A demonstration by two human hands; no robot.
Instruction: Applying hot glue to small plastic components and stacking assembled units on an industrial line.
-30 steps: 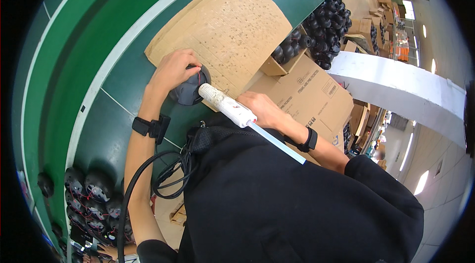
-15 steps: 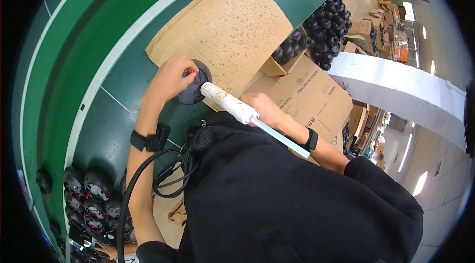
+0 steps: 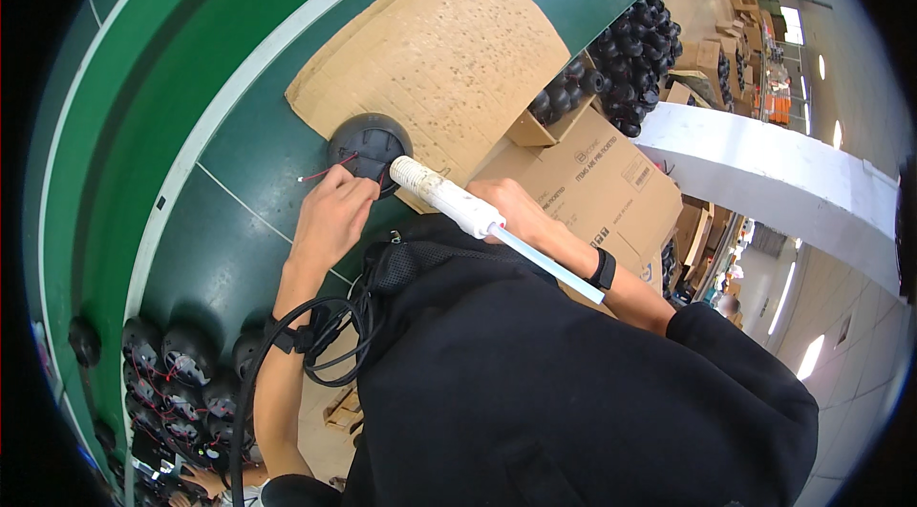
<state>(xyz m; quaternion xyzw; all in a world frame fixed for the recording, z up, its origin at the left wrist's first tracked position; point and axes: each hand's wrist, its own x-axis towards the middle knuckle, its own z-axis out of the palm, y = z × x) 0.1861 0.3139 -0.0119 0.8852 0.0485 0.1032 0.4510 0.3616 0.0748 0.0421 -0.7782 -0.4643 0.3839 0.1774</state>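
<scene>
A black round housing point(image 3: 368, 139) with ribs inside rests at the near left corner of a flat cardboard sheet point(image 3: 439, 58). From it a thin red wire point(image 3: 325, 171) sticks out to the left, ending in a small pale connector. My left hand point(image 3: 334, 211) has its fingers bent closed at the housing's near edge; the fingertips are partly hidden. In my right hand point(image 3: 511, 206) is a white glue gun point(image 3: 449, 201), its nozzle end over the housing's right side. A translucent glue stick point(image 3: 554, 264) protrudes from the gun's back.
The cardboard lies on a green table point(image 3: 253, 163) with a white border line. Several black housings with red wires point(image 3: 186, 354) stand at the lower left, near another person's hand point(image 3: 205, 480). Black round parts point(image 3: 635, 49) are heaped at right, above a cardboard box point(image 3: 611, 182). A black cable point(image 3: 250, 373) crosses my left forearm.
My left hand has moved from the housing's left side down to its near edge and let go of the red wire, which now points left. The glue gun is almost still.
</scene>
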